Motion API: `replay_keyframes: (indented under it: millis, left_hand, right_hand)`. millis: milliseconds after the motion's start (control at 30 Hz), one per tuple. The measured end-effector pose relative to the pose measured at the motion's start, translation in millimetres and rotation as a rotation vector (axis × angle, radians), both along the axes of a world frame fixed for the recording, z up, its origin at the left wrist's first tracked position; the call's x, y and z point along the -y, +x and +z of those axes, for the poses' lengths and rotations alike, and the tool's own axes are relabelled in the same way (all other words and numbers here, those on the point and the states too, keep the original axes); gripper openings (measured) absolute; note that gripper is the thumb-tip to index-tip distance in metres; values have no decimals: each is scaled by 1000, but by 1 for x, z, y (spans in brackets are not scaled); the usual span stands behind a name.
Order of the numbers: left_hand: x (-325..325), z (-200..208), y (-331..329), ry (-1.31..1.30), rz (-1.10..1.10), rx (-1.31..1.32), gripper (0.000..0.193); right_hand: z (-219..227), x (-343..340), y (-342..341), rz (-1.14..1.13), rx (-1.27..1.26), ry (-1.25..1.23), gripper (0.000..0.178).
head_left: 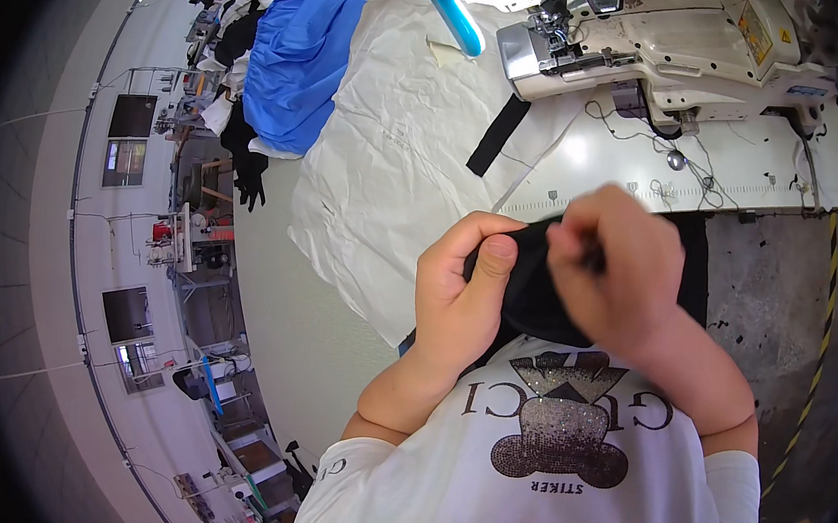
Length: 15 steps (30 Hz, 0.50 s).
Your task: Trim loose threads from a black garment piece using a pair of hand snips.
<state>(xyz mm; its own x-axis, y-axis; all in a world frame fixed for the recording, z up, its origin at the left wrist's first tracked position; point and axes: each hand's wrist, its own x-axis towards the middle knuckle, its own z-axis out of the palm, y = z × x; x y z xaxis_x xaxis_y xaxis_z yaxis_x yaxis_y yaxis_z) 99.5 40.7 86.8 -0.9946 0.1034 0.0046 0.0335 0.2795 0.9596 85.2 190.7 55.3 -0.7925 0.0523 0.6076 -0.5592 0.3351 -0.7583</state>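
Observation:
A piece of black fabric (533, 306) is held up in front of my chest, by the front edge of the white work table. My left hand (461, 290) grips its left side, the thumb pressed over the cloth and the fingers wrapped round behind. Over the right part of the cloth is my right hand (618, 269), blurred by motion, with its fingers curled together. Something dark shows between those fingers, too smeared to tell whether it is the cloth or a small object. More black fabric hangs down to the right, behind my right wrist.
A white sewing machine (676, 60) stands at the back right, with loose threads (707, 182) near it. A black strip (498, 136) lies on the table beside a crumpled white sheet (379, 148). Blue gathered fabric (303, 47) is at the back left. Striped tape (827, 297) marks the floor.

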Motion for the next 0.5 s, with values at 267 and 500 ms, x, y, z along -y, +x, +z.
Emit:
replay_keyframes:
  millis: [267,500]
  left_hand:
    - [2,-2,-5,75,87,-3,28]
    - [7,-1,-5,322,53,236,32]
  right_hand:
    - [-9,-10,-15,-110,-73,106,25]
    - [-2,-25,-18,234,541,-354,10]
